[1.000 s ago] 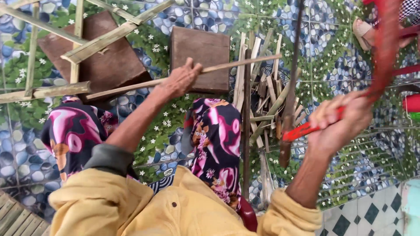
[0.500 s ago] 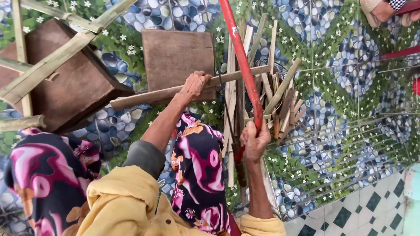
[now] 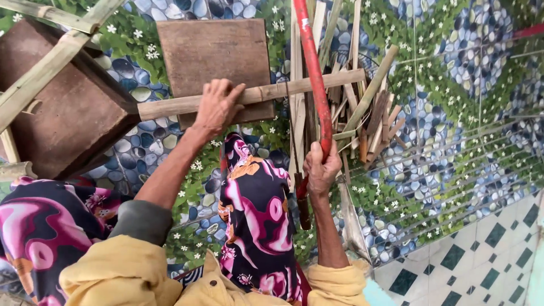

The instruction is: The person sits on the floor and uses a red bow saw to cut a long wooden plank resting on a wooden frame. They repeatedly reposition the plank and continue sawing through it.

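A long bamboo pole [image 3: 266,93] is lying crosswise over a brown wooden block [image 3: 212,54], far from the person. The left hand [image 3: 218,107] is gripping it near its middle. The right hand [image 3: 322,170] is closing around a red-handled blade [image 3: 314,85] standing upright just right of it. Split bamboo strips [image 3: 362,107] are piling behind on the patterned tile floor [image 3: 453,113].

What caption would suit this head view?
Left hand steadies a bamboo pole on a wooden block; right hand grips a red-handled tool.

Bamboo strips [image 3: 362,107] on tiled floor [image 3: 453,141]
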